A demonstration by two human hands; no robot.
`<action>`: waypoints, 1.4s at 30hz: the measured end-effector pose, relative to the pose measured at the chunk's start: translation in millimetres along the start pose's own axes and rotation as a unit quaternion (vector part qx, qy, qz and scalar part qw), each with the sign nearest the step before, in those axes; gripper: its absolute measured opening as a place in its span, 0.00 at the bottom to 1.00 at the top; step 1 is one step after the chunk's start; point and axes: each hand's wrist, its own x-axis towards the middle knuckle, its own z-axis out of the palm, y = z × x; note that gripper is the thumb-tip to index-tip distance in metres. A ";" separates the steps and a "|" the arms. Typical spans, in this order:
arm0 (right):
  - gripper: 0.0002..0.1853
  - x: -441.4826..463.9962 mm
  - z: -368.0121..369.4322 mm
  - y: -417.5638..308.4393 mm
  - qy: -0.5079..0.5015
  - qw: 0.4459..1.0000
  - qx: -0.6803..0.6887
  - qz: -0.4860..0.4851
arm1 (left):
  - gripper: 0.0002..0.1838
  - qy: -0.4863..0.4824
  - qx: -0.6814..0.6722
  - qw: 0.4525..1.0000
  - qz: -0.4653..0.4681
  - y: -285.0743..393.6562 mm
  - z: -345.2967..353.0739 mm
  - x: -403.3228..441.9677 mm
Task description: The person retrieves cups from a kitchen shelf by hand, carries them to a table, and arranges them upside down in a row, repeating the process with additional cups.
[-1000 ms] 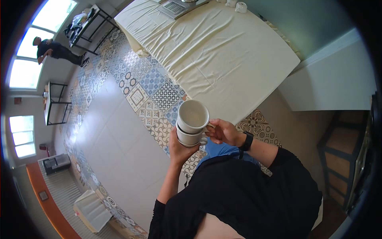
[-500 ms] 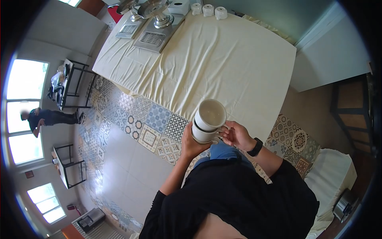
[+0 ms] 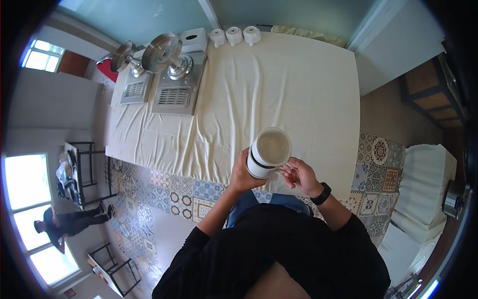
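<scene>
Two white cups (image 3: pixel 273 148) are stacked one in the other, mouth up, over the near edge of a cloth-covered table (image 3: pixel 308 99). My left hand (image 3: pixel 243 174) is wrapped round the lower cup from the left. On the right, my right hand (image 3: pixel 300 177) has its fingers pinched at the cup handles, with a dark watch on the wrist. The upper cup looks empty inside.
Three white cups (image 3: pixel 234 36) stand in a row at the table's back edge. Left of them are a white box (image 3: pixel 194 40) and metal stands with drip grates (image 3: pixel 173 96). A person (image 3: pixel 74 222) stands by the windows. A draped table (image 3: pixel 418 184) is at right.
The view has swung so that the table now lies straight ahead, with the metal stands and cup row fully in sight. Both hands still hold the stacked cups, now over the table's near edge.
</scene>
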 end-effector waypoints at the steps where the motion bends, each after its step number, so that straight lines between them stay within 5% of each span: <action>1: 0.17 5.6 6.5 -0.1 0.015 1.000 -0.005 -0.014 | 0.48 -0.015 0.013 0.999 0.029 -8.3 -6.0 9.6; 10: 0.18 100.3 75.8 41.1 0.206 0.972 0.049 -0.103 | 0.48 -0.171 0.053 0.969 0.168 -95.3 -89.8 106.0; 17: 0.18 178.7 90.7 40.9 0.260 0.952 -0.046 -0.154 | 0.47 -0.164 0.064 0.957 0.232 -152.6 -92.4 167.6; 28: 0.19 253.6 24.8 18.0 0.273 0.935 -0.073 -0.213 | 0.42 -0.166 0.012 0.984 0.060 -179.7 -48.9 248.8; 34: 0.18 279.7 -5.6 2.2 0.263 0.937 -0.107 -0.205 | 0.41 -0.106 -0.027 0.991 0.079 -202.4 -24.4 273.9; 42: 0.18 284.7 -2.5 4.1 0.253 0.943 -0.118 -0.181 | 0.42 -0.144 -0.063 0.987 0.017 -214.3 -28.8 273.1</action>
